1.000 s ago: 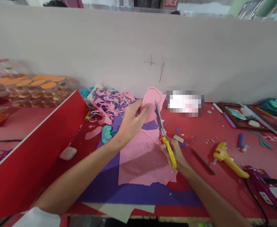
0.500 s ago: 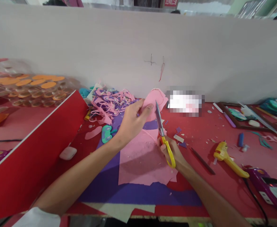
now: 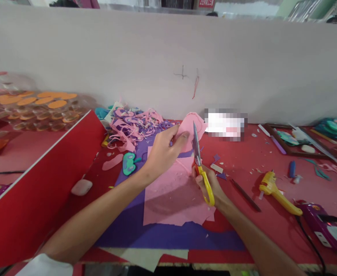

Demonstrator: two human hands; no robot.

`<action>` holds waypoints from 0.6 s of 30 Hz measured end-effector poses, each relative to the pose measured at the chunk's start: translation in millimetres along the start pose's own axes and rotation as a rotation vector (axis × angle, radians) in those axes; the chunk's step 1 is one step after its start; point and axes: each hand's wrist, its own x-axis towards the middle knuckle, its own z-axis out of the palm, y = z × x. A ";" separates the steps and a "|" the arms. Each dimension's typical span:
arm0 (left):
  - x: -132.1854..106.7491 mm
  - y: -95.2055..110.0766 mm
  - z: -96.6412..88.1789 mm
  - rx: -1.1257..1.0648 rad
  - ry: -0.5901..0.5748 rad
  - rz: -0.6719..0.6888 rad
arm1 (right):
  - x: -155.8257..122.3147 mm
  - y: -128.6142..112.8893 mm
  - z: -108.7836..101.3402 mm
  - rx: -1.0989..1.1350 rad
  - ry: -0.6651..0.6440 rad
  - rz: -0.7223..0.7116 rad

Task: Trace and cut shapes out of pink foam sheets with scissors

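Observation:
My left hand point(image 3: 168, 147) pinches a rounded piece of pink foam sheet point(image 3: 189, 128) between thumb and fingers, held up above the table. A curved outline shows near its upper right edge. My right hand point(image 3: 205, 180) is closed round the yellow handles of a pair of scissors point(image 3: 198, 157). Their blades point upward and lie against the right side of the pink piece. Below both hands, a larger pink sheet point(image 3: 174, 199) with ragged edges lies on a purple sheet point(image 3: 128, 234).
Pink and purple scraps point(image 3: 133, 124) are heaped behind on the left, near a teal cutout point(image 3: 129, 164). A red panel point(image 3: 50, 184) stands at the left. On the right lie a brown pencil point(image 3: 245, 194), a yellow glue gun point(image 3: 277, 193), a purple power strip point(image 3: 319, 222) and a tray point(image 3: 297, 147).
The pink piece and my left hand have shifted slightly right and down. The scissors stay in my right hand, their blades a little more upright against the piece.

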 end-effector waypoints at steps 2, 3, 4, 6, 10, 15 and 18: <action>-0.1 -0.6 0.6 -0.019 0.002 0.002 | -0.1 0.3 0.2 0.009 0.005 0.007; -0.2 -0.8 0.8 -0.025 0.003 0.002 | -0.1 -0.1 0.4 0.007 0.011 0.008; -0.4 -1.0 1.0 -0.028 0.005 0.002 | -0.1 -0.7 0.6 0.001 0.016 0.009; -0.7 -1.4 0.9 -0.030 0.005 -0.003 | 0.1 -2.2 0.9 -0.004 0.021 0.010; -1.0 -2.9 0.5 -0.037 0.001 -0.016 | 0.3 -3.0 1.6 0.016 0.023 0.016; -1.2 -3.6 2.8 -0.063 -0.002 -0.037 | -0.3 1.2 2.6 0.037 0.035 0.011; -2.1 -3.2 5.5 -0.070 -0.020 -0.055 | -0.6 2.9 2.0 0.070 0.028 0.004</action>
